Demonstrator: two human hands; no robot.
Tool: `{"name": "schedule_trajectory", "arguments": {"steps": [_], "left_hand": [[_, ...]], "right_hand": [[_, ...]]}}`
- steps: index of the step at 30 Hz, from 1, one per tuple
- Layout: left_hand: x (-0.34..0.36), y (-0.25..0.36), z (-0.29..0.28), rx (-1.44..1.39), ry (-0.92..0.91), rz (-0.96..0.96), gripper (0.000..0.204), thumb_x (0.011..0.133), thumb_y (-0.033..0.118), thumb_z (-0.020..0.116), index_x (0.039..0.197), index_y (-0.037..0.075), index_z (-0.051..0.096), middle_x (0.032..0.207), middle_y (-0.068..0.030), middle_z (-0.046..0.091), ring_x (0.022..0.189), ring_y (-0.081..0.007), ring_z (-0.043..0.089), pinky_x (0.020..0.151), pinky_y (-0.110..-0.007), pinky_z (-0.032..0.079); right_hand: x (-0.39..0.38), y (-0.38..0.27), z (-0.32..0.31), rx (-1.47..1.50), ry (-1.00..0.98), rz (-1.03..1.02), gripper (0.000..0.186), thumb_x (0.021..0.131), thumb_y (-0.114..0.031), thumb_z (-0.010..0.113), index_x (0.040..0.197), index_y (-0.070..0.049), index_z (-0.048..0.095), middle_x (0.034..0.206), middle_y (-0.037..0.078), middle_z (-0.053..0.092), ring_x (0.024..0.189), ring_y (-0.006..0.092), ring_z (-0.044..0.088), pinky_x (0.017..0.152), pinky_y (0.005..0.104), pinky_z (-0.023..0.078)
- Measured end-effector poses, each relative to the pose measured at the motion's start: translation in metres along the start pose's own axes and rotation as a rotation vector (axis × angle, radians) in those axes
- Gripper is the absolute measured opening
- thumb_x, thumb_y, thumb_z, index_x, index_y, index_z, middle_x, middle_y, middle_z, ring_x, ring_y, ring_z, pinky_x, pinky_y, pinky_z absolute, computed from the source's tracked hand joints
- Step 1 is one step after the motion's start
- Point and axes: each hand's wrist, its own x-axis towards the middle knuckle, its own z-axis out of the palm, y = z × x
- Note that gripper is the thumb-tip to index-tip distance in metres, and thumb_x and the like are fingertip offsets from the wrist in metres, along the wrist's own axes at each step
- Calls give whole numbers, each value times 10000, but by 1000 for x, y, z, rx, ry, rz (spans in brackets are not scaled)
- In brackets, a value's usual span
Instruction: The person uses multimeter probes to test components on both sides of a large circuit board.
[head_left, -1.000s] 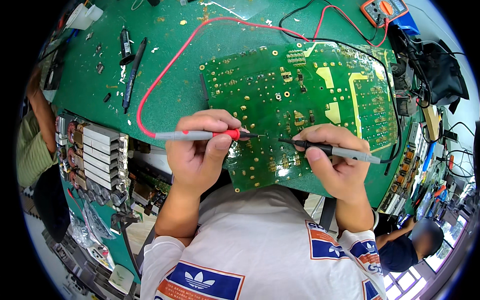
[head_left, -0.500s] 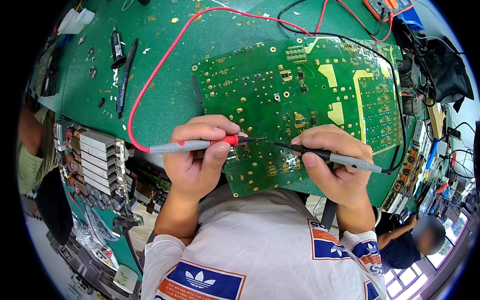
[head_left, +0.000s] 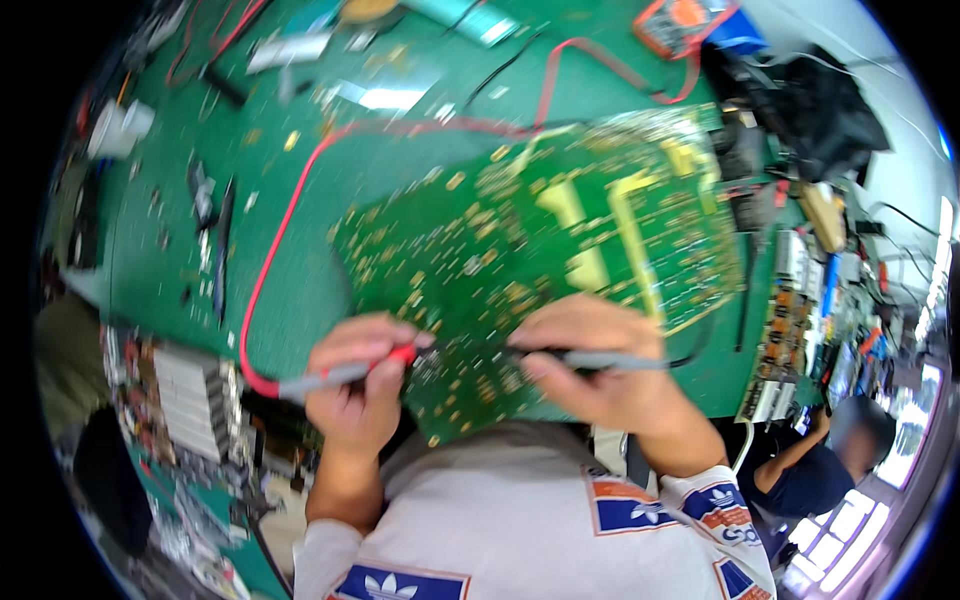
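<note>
A large green circuit board (head_left: 560,250) lies solder side up on the green bench mat (head_left: 300,230). My left hand (head_left: 360,390) grips a red-tipped test probe (head_left: 345,372), its tip on the board's near edge. A red lead (head_left: 270,270) runs from it across the mat toward an orange multimeter (head_left: 685,22) at the far right. My right hand (head_left: 600,370) grips a black test probe (head_left: 580,358), whose tip touches the board just right of the red one. The picture is blurred by motion.
Small tools and loose parts (head_left: 205,215) lie on the mat's left side. A rack of heat-sinked modules (head_left: 185,385) stands at the near left. Black bags (head_left: 800,105) and more boards (head_left: 790,330) crowd the right edge. Another person (head_left: 810,465) sits at lower right.
The view has swung and blurred, so the board now appears tilted. Both hands still hold their probes on the board's near edge, shifted slightly along it.
</note>
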Motion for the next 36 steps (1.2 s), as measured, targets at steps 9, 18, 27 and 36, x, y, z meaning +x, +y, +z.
{"name": "schedule_trajectory", "arguments": {"steps": [9,18,27,36], "left_hand": [[-2,1,4,71,19,1,302,969,277,655,1037,41,479,956,-178,611,774,-246,649,707,-372,584],[-5,-3,1,91,23,65,255,955,182,672,1042,34,484,940,-185,633,801,-252,651,738,-361,577],[1,-5,8,161,-23,205,214,981,154,623,1059,46,456,915,-200,658,850,-275,652,831,-416,537],[0,0,3,172,-56,207,200,922,23,662,1068,37,525,967,-197,698,889,-306,690,788,-402,568]], "right_hand": [[2,-3,-4,109,-11,2,150,807,-23,741,935,-13,664,860,137,690,771,304,663,666,380,526],[-3,-1,0,97,-20,23,122,832,-42,716,936,-10,663,842,132,683,756,288,659,658,372,521],[-5,3,-2,80,27,-29,120,831,-58,715,927,-24,652,832,119,675,749,292,661,656,376,527],[1,1,4,99,29,17,107,803,-27,736,897,-14,686,818,116,687,735,271,667,646,354,530]]}}
